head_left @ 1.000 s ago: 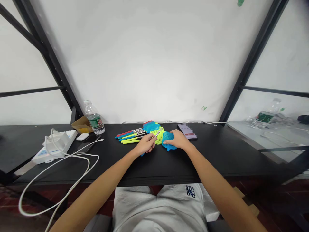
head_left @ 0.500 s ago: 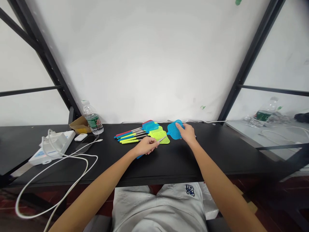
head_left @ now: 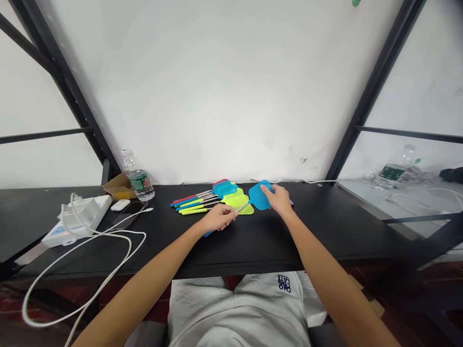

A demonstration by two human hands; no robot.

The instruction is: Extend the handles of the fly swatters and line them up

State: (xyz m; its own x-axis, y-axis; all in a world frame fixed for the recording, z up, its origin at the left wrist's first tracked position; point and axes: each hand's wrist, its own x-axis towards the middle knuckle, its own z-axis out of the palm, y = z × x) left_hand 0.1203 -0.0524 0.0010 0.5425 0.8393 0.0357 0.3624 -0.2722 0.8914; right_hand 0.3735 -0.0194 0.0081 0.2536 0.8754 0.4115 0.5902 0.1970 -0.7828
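Left hand (head_left: 217, 219) fingers pinch the blue fly swatter (head_left: 258, 196) by its rod, right hand (head_left: 280, 200) fingers grip its head.

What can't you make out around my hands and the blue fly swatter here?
Head view only:
- Blue fly swatter: its handle is mostly hidden inside the left hand.
- Phone: almost wholly covered by the right hand.
- Stacked swatters: overlapping, so their count is unclear.
- Water bottle: label too small to read.

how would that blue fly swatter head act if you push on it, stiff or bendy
The blue swatter head is thin open mesh, so it probably flexes easily and weighs little. The right hand holds it by fingertips alone, which suggests lightness. The slim metal rod pinched by the left hand likely stays stiffer.
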